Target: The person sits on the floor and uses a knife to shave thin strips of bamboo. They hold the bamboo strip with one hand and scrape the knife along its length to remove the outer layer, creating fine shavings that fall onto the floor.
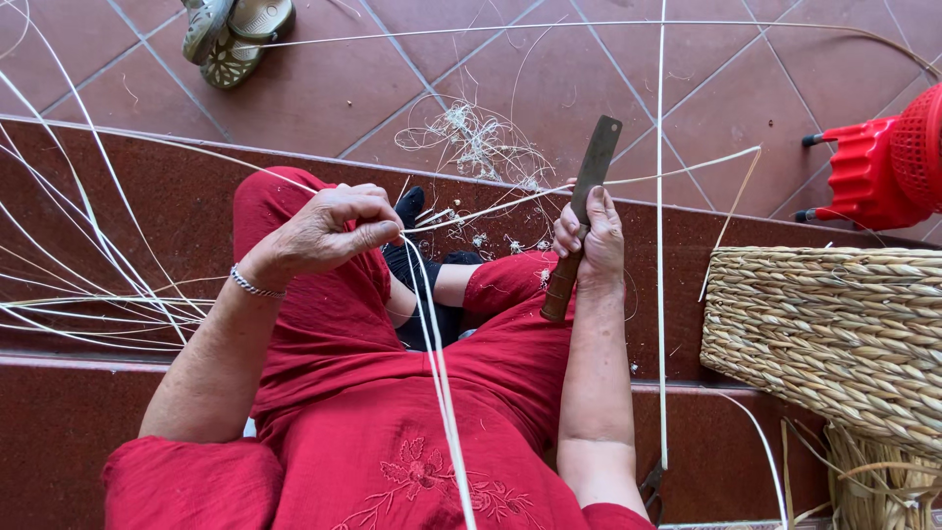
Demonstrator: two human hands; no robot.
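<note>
So the pale cane strip (491, 208) is the centre of it all here: a thin, flat, cream-coloured length running roughly sideways between the two hands, rising slightly toward the right, over the person's lap in red clothes (373, 412). The left hand (329, 231) is pinched shut on it at its left end, fingers curled over the top, and from that pinch two fine strands drop straight down across the lap toward the camera. The right hand (587, 236) sits just to the right of the strip's middle stretch, fist closed around the wooden handle of a knife (585, 211), whose dark flat blade points up and away, tilted a bit right. The blade meets the strip right at that hand, so the right hand is the nearer one to the working spot and the strip's long axis crosses the blade almost square-on. Past the knife the strip carries on out to the right over the tile floor (324, 88). Below the strip's midpoint there's a fluffy mess of shavings (481, 142) on the tiles and the dark red step (147, 196). Left of the strip lie more loose pale canes (88, 294), to the right a woven basket (834, 334) and a red plastic stool (883, 162), and sandals (235, 34) up top.
</note>
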